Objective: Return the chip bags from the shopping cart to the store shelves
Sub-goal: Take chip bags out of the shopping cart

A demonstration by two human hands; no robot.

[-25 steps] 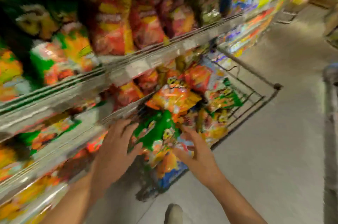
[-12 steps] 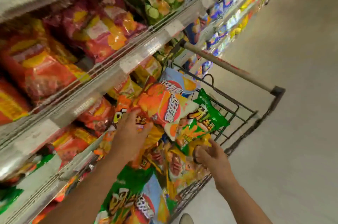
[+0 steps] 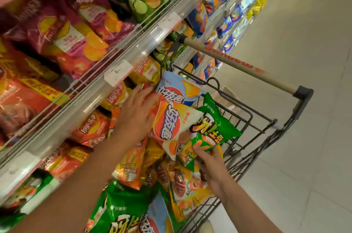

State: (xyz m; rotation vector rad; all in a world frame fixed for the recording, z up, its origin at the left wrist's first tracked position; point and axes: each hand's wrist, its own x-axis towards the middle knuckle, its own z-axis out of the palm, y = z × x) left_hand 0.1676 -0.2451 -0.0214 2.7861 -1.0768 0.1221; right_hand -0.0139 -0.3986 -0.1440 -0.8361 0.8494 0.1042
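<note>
Chip bags are heaped in the cart (image 3: 302,107), which is parked close against the shelves (image 3: 122,55). Near the cart's handle (image 3: 238,65), a white-and-orange bag (image 3: 171,126) is touched by the left hand (image 3: 136,116), whose fingers are spread almost flat against its shelf-side edge; whether the thumb is hooked round it cannot be told. Beside that bag, toward the cart's open-aisle side, a green bag (image 3: 211,133) is pinched at its lower end by the curled fingers of the right hand (image 3: 209,164). A light blue bag (image 3: 179,88) is propped behind both, nearer the handle. More bags, orange, yellow and green, are piled lower in the cart, away from the handle. Red and maroon bags are stocked on the shelves beside the cart, behind clear rails with a price tag (image 3: 118,72)
</note>
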